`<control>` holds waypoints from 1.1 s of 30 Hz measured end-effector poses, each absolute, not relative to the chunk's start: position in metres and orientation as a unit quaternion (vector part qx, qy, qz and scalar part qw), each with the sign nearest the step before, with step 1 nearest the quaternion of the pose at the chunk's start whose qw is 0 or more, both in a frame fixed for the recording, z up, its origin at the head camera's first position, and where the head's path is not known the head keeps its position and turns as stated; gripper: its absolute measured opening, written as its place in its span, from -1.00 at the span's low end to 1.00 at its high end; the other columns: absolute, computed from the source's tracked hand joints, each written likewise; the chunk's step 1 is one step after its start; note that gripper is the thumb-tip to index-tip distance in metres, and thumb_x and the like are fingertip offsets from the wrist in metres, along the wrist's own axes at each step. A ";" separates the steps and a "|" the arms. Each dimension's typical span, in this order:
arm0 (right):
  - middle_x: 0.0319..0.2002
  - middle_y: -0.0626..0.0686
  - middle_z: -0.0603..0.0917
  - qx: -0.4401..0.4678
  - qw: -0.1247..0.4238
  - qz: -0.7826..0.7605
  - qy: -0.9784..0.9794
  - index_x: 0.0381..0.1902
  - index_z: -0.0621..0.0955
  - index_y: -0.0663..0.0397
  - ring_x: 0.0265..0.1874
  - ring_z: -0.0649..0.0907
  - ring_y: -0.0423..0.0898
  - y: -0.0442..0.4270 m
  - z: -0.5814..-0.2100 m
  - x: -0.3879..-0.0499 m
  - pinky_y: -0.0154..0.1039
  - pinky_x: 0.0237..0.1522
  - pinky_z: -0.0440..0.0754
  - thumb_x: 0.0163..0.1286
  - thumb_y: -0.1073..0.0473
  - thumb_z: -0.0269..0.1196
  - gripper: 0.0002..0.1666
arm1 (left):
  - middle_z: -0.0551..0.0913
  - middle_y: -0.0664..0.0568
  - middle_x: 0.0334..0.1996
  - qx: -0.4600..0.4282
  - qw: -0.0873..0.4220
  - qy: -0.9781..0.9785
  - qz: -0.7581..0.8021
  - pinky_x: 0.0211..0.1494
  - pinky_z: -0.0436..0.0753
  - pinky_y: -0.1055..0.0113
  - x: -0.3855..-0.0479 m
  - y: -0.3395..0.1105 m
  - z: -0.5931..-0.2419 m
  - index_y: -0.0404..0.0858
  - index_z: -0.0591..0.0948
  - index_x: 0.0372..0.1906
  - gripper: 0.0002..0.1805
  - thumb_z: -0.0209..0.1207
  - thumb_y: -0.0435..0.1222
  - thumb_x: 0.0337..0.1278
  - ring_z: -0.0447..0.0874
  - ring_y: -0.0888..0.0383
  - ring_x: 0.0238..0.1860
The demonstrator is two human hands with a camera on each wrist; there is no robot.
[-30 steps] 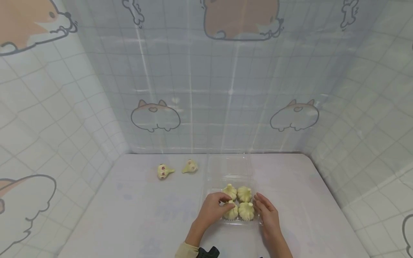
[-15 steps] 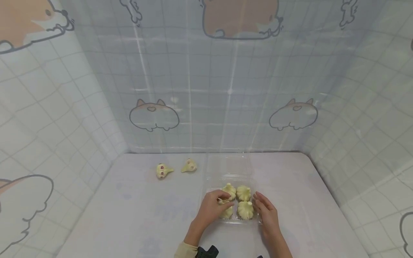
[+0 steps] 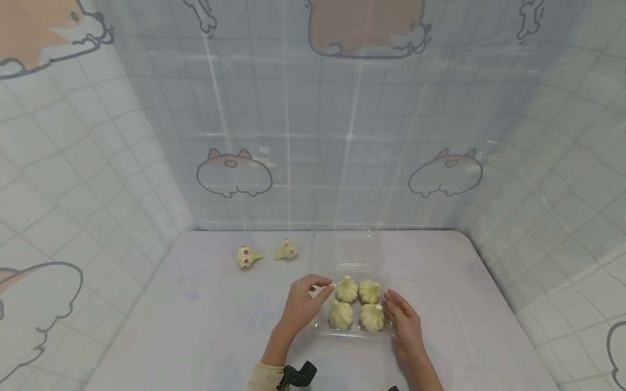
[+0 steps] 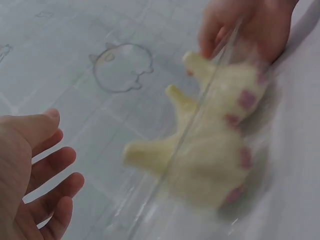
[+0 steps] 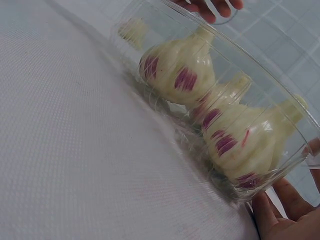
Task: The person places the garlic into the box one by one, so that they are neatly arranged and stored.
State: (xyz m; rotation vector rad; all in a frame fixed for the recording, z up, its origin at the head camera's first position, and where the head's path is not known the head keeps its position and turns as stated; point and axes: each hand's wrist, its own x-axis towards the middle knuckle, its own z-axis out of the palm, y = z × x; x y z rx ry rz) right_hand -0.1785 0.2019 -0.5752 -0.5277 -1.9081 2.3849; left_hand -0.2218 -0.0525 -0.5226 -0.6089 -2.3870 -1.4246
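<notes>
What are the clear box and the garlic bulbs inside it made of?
The clear box looks like thin, glossy plastic: see-through, with edges that catch the light. The garlic bulbs may be imitations in plastic or foam: a soft sheen and purple patches that look painted, but could be real.

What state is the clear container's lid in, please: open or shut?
Open: the lid lies folded back behind the container, leaving four garlic bulbs uncovered.

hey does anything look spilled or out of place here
Nothing looks spilled. Two bulbs lie loose on their sides on the table, left of the open box, which looks odd since four bulbs sit inside it.
</notes>
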 end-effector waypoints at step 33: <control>0.34 0.13 0.40 -0.185 0.017 0.765 -0.617 0.37 0.37 0.10 0.04 0.57 -0.34 0.203 -0.577 -0.179 -0.44 0.04 0.49 0.48 0.19 0.08 -0.47 | 0.58 -0.14 0.05 -0.111 0.118 -0.941 -0.298 0.10 0.46 -0.15 -0.312 -0.228 -0.493 -0.22 0.69 -0.04 -0.65 0.35 -0.14 0.12 0.50 -0.18 0.11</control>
